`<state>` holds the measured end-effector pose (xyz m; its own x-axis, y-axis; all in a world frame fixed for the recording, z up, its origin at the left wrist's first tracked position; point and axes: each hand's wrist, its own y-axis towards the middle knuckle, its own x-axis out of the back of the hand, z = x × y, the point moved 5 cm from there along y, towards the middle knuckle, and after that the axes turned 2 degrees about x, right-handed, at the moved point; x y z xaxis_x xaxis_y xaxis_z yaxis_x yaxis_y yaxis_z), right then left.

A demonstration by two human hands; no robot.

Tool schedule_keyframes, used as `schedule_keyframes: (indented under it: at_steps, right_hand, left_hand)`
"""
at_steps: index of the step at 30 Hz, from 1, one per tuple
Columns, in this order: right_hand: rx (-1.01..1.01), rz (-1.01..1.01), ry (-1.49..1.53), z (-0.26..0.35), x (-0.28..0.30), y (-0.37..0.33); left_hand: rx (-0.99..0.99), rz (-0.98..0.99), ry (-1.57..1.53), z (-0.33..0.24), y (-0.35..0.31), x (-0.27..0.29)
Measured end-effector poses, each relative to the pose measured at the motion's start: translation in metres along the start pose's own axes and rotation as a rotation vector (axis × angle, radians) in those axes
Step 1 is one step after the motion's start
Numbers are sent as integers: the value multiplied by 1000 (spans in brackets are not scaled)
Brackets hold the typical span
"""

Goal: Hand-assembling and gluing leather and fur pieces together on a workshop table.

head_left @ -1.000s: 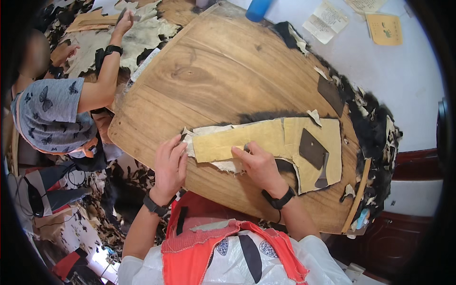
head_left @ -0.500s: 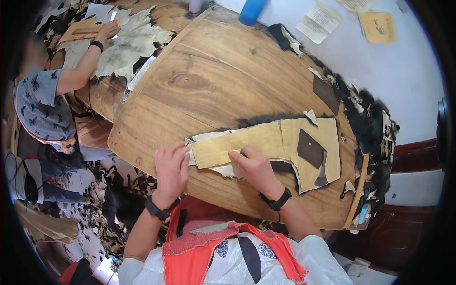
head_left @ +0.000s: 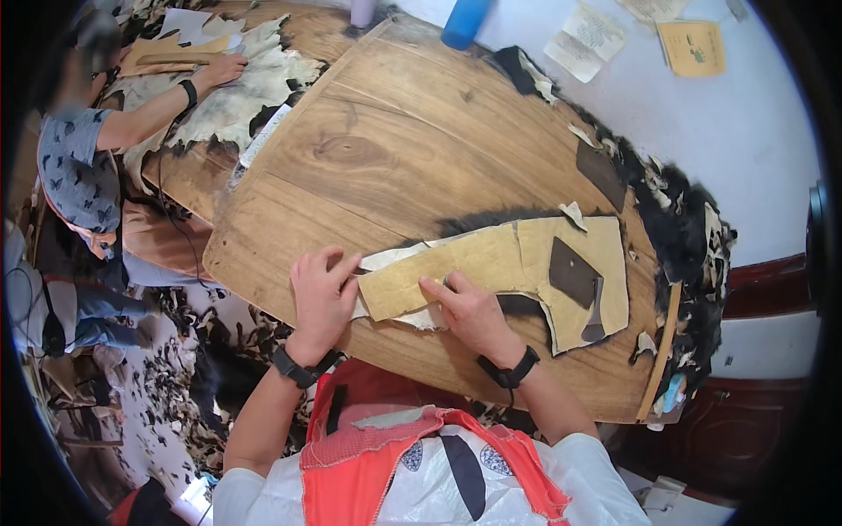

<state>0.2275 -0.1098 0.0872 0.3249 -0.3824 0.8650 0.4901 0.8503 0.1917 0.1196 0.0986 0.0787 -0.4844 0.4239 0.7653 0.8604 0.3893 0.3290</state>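
A long, curved tan paper pattern [head_left: 491, 254] lies over a piece of fur hide [head_left: 386, 257], whose white skin side and black hair show around its edges. My left hand [head_left: 320, 294] is at the pattern's narrow left end, with bent fingers closed on the pale hide edge. My right hand [head_left: 478, 317] rests on the pattern's lower edge, fingers curled and one fingertip pressed to the paper. A small dark object shows by those fingers, too small to name. On the pattern's wide right end sit a dark flat plate [head_left: 573, 273] and a dark curved piece [head_left: 595, 316].
Black fur scraps [head_left: 680, 223] line the wooden table's [head_left: 351, 193] right edge, beside a wooden strip [head_left: 660, 351]. A blue cylinder [head_left: 465, 24] stands at the back. At far left, a co-worker's hand [head_left: 226, 68] lies on another hide. Scraps cover the floor.
My left hand has shifted slightly right and changed its finger position at the pattern's left end, which has tilted a little. My right hand stays nearly still. The co-worker's arm has moved right.
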Motion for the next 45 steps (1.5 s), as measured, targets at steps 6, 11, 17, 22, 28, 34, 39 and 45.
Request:
schedule_keyframes:
  at_steps: [6, 11, 17, 22, 28, 34, 39, 45]
  right_hand:
    - [27, -72, -7, 4, 5, 4]
    - [73, -23, -127, 5, -7, 3]
    - [12, -126, 52, 4, 5, 5]
    - [-212, -199, 262, -4, 19, 8]
    - [-15, -121, 38, 3, -4, -3]
    - [33, -37, -34, 7, -11, -3]
    - [-79, -57, 31, 9, -5, -2]
    - [-307, -209, 483, -41, 26, -7]
  left_hand:
    - [20, 3, -133, 5, -37, 8]
    - [-26, 22, -54, -11, -45, 6]
    - [-15, 53, -120, 4, -29, 4]
    - [-65, 88, -33, -2, 8, 3]
    - [24, 37, -43, -3, -7, -5]
    - [116, -7, -68, 3, -9, -10]
    - [104, -19, -69, 0, -11, -8]
    - [119, 30, -93, 0, -13, -6]
